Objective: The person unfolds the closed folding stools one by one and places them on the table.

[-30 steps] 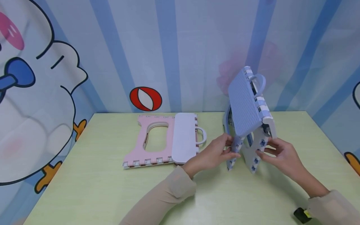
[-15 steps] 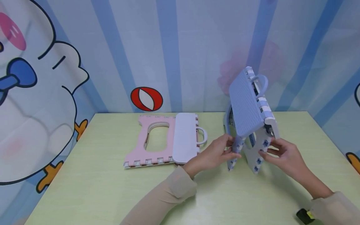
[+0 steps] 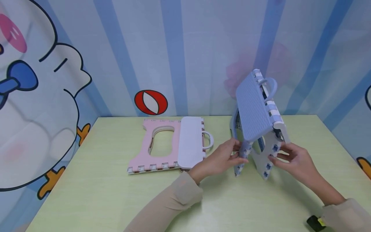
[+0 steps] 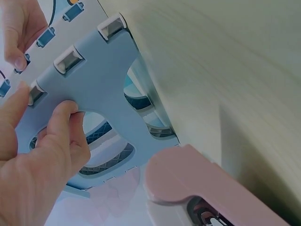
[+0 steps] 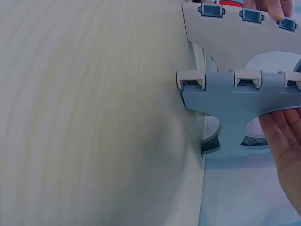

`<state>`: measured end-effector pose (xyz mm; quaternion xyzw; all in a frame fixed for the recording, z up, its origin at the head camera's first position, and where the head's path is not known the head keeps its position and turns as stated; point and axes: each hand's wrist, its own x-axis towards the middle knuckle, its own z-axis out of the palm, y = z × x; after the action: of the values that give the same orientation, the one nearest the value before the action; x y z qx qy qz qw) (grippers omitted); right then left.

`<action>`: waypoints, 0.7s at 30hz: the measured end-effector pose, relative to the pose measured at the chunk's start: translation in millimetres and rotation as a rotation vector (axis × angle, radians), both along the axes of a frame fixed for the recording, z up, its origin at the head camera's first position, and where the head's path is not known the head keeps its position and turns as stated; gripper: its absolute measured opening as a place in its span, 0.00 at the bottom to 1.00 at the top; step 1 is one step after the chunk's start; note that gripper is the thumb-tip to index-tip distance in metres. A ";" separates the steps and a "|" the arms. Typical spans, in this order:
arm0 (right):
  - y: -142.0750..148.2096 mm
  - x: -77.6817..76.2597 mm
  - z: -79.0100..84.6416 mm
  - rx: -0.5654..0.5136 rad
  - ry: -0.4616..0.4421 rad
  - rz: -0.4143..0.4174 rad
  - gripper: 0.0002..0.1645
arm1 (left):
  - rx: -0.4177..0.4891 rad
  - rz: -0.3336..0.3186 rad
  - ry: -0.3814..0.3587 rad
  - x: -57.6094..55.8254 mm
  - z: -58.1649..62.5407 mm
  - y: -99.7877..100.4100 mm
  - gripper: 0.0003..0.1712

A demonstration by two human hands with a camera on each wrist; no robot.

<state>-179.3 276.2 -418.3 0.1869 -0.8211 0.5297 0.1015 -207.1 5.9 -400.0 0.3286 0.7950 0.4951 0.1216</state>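
A blue and white folding stool (image 3: 255,109) stands partly unfolded at the table's right, its textured seat tilted and its two leg panels spread apart at the bottom. My left hand (image 3: 220,158) grips the front edge of the left leg panel. In the left wrist view, the fingers of that left hand (image 4: 51,146) reach to the panel's cut-out. My right hand (image 3: 295,161) holds the front edge of the right leg panel. The right wrist view shows the right hand (image 5: 288,155) with its fingers passing behind the panel at the opening. A loop handle (image 3: 271,88) sticks out from the seat's upper side.
A pink and white folding stool (image 3: 162,158) lies folded flat on the pale green table (image 3: 95,193), left of my hands. A small black and yellow object (image 3: 316,223) sits by my right sleeve. A printed striped curtain (image 3: 197,58) rises behind the table.
The right leg panel has swung slightly to the right with my right hand, widening the gap between the leg panels. My left hand stays about where it was.
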 end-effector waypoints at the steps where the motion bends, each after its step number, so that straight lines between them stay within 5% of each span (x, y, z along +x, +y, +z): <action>1: 0.4 -0.1 -0.1 0.004 0.001 -0.002 0.23 | 0.001 0.000 0.001 -0.1 -0.1 0.0 0.22; 21: 8.0 0.1 3.3 0.101 -0.002 -0.045 0.25 | -0.019 -0.015 -0.014 -0.6 -0.5 -1.3 0.23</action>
<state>-179.2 284.3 -415.1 0.1725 -0.8509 0.4853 0.1029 -207.7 4.6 -400.5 0.3299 0.7962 0.4892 0.1341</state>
